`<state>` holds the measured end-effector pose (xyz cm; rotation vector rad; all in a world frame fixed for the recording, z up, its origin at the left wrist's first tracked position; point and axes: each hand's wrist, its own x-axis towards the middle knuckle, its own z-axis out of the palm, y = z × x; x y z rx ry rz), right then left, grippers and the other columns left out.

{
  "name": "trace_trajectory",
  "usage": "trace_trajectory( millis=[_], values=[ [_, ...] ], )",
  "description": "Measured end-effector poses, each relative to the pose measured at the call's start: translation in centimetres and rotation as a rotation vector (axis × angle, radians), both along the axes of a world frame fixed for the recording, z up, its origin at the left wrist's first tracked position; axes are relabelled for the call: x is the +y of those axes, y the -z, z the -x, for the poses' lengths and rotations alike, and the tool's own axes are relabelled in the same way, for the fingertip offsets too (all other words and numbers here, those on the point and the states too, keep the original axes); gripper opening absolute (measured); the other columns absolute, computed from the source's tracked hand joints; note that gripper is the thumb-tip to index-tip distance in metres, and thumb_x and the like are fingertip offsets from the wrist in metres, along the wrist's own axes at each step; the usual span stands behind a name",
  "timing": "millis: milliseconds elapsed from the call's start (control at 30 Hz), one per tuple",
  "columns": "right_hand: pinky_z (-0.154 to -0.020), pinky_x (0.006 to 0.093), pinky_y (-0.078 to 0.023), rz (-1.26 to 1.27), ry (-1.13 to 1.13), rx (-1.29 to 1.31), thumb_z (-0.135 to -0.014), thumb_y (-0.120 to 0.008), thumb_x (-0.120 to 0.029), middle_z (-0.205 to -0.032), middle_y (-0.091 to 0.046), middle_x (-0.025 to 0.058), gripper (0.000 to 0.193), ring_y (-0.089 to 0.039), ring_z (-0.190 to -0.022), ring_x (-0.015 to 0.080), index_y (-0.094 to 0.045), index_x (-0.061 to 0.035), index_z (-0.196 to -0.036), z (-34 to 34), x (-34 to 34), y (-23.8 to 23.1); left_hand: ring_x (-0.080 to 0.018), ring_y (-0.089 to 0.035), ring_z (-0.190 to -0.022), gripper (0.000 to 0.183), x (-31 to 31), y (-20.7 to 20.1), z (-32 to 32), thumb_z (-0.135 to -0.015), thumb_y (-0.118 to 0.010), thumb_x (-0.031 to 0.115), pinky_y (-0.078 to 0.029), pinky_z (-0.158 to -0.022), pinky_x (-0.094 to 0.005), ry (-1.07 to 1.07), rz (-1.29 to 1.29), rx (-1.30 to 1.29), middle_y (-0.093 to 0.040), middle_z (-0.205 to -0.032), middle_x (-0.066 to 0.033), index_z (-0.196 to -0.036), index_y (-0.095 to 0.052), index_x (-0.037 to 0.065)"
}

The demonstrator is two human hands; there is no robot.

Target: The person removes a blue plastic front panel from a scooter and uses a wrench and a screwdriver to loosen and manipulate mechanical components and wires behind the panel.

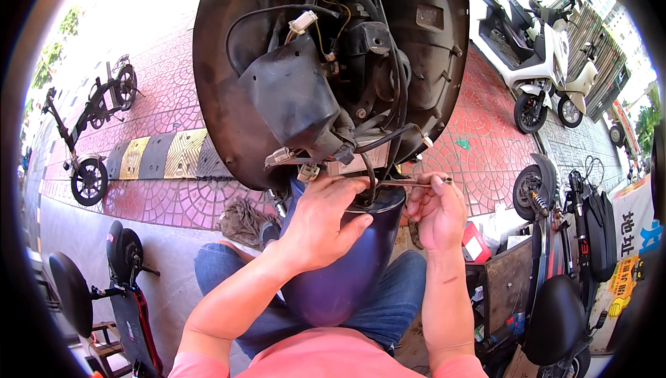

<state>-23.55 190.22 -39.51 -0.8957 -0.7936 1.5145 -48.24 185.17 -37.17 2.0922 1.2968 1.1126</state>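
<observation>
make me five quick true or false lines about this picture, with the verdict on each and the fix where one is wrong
1. The right hand holds a thin rod. True.
2. The purple-blue panel is between the legs of the person's jeans. True.
3. The left hand lies flat on the jeans. False: the left hand is up near a pale connector, above the jeans in the picture.
4. A crumpled rag lies on the ground to the left of the purple-blue panel. True.
5. The large scooter at the upper right is bright red. False: the large scooter is white.
</observation>
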Motion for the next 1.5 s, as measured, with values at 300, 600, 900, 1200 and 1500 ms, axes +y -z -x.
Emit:
trace_trajectory(
  millis=[300, 600, 900, 1200, 1500],
  values=[
    [-0.071, 0.0339, -0.054, -0.508, 0.194, -0.571, -0.108, -0.062, -0.017, -0.089, -0.068, 0.0062, 0.022, -0.063, -0.075, 0.0167, -0.073, 0.0014, -0.106, 0.6, -1.1, -7.2, -0.0166, -0.068, -0.085, 0.031, -1.7, -2.8, 0.5, -0.106, -0.071, 0.019, -0.055, -0.072, -0.0300, 0.194, 0.663, -1.155, -0.073, -0.096, -0.0106, -0.129, -0.066, -0.002],
    [-0.077, 0.0482, -0.060, -0.644, -0.069, -1.457, -0.086, -0.077, -0.014, -0.092, -0.079, 0.0149, 0.017, -0.076, -0.084, 0.0385, -0.082, -0.0048, -0.099, 6.2, 0.2, -5.5, -0.0209, -0.065, -0.075, 0.026, -0.2, 0.5, 4.8, -0.103, -0.067, 0.019, -0.053, -0.074, -0.0407, 0.363, 0.616, -1.486, -0.067, -0.077, -0.0088, -0.120, -0.071, -0.002],
    [-0.077, 0.0489, -0.060, -0.575, -0.061, -1.549, -0.085, -0.078, -0.019, -0.090, -0.079, 0.0162, 0.018, -0.076, -0.084, 0.0385, -0.083, -0.0049, -0.095, 7.0, 0.0, -5.0, -0.0267, -0.070, -0.077, 0.031, -0.5, -0.2, 5.3, -0.100, -0.066, 0.019, -0.056, -0.074, -0.0359, 0.265, 0.612, -1.458, -0.073, -0.082, -0.0175, -0.118, -0.070, -0.006],
    [-0.076, 0.0491, -0.059, -0.543, -0.045, -1.612, -0.084, -0.082, -0.021, -0.091, -0.077, 0.0142, 0.019, -0.076, -0.083, 0.0386, -0.083, -0.0048, -0.095, 7.4, -0.3, -5.2, -0.0169, -0.075, -0.083, 0.023, -0.7, 0.0, 4.9, -0.102, -0.071, 0.016, -0.055, -0.078, -0.0299, 0.192, 0.547, -1.185, -0.078, -0.090, -0.0103, -0.116, -0.074, -0.002],
    [-0.076, 0.0491, -0.058, -0.547, -0.047, -1.599, -0.083, -0.082, -0.019, -0.091, -0.076, 0.0139, 0.017, -0.076, -0.084, 0.0381, -0.083, -0.0051, -0.092, 7.5, -0.1, -5.0, -0.0104, -0.072, -0.073, 0.014, -1.5, -0.7, 3.1, -0.100, -0.074, 0.006, -0.057, -0.068, -0.0265, -0.051, 0.256, -0.459, -0.077, -0.082, -0.0092, -0.104, -0.074, -0.007]
  ],
)
